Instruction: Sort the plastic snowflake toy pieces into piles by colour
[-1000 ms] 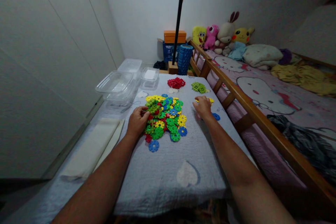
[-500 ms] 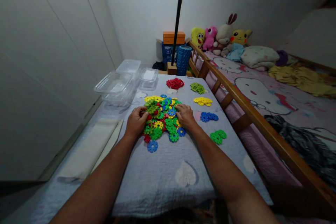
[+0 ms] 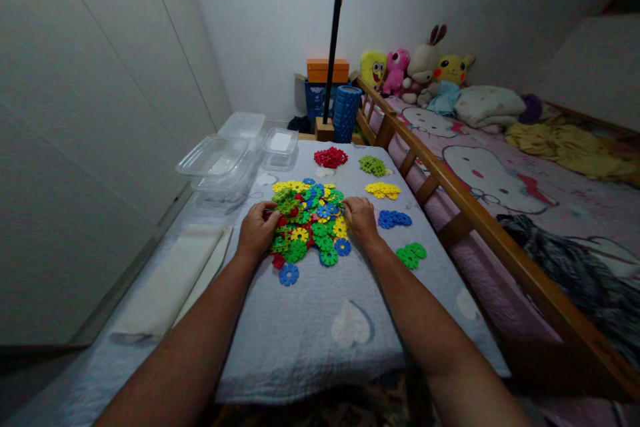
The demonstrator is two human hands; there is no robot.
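Observation:
A heap of mixed plastic snowflake discs and small linking pieces (image 3: pixel 323 227) in red, yellow, blue and green lies mid-table. At its left edge is my left hand (image 3: pixel 257 230), its thumb and forefinger bent together beside light green pieces (image 3: pixel 286 201). What they pinch, if anything, is too small to tell. My right hand (image 3: pixel 361 219) is at the heap's right edge, fingers drawn together by blue and yellow discs; anything in the fingertips is hidden. A single blue disc (image 3: pixel 289 275) lies in front of the heap.
Sorted piles run along the right: red (image 3: pixel 331 157), light green (image 3: pixel 373 165), yellow (image 3: pixel 383 191), blue (image 3: pixel 395 219) and green (image 3: pixel 411 255). Clear plastic boxes (image 3: pixel 215 157) stand at back left, near a folded cloth (image 3: pixel 170 280). A wooden bed rail (image 3: pixel 460 230) borders the right.
My right hand has drawn slightly right, to the heap's edge, uncovering more yellow discs there. My left hand has stayed at the left edge. The view has shifted slightly.

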